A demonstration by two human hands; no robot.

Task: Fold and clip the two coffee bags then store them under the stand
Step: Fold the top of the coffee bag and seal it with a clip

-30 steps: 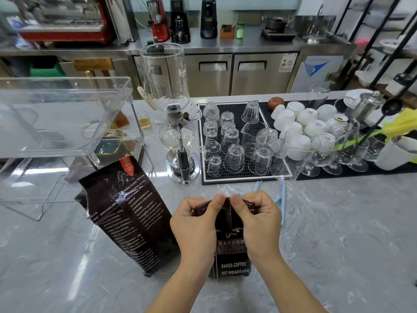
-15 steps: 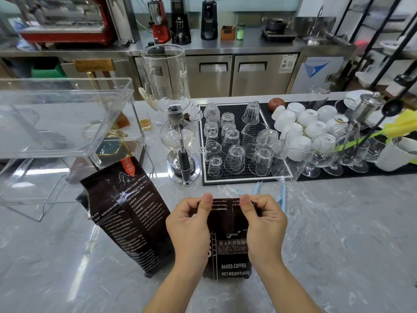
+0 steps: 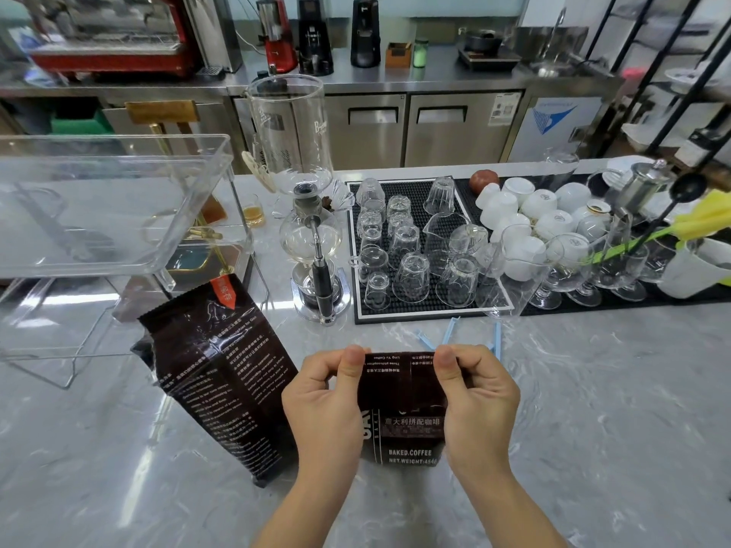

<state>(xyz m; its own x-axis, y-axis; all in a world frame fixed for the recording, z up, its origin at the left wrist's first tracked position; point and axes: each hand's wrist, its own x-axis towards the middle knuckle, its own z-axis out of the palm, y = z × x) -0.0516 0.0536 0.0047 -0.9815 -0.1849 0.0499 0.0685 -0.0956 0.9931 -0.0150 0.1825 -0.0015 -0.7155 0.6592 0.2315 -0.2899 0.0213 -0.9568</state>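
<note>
Where the frame's lower centre lies, we find a dark coffee bag (image 3: 399, 413) standing on the marble counter (image 3: 593, 409), its top folded over so the printed text there reads inverted. Our left hand (image 3: 324, 401) and right hand (image 3: 478, 397) each pinch that folded top between thumb and curled fingers. A second dark bag (image 3: 221, 381) leans just left, its top unfolded. Blue clips (image 3: 455, 336) lie directly behind the hands. At middle left we note the clear stand (image 3: 110, 215); behind centre, a siphon brewer (image 3: 312, 239) and a mat of upturned glasses (image 3: 415, 251).
</note>
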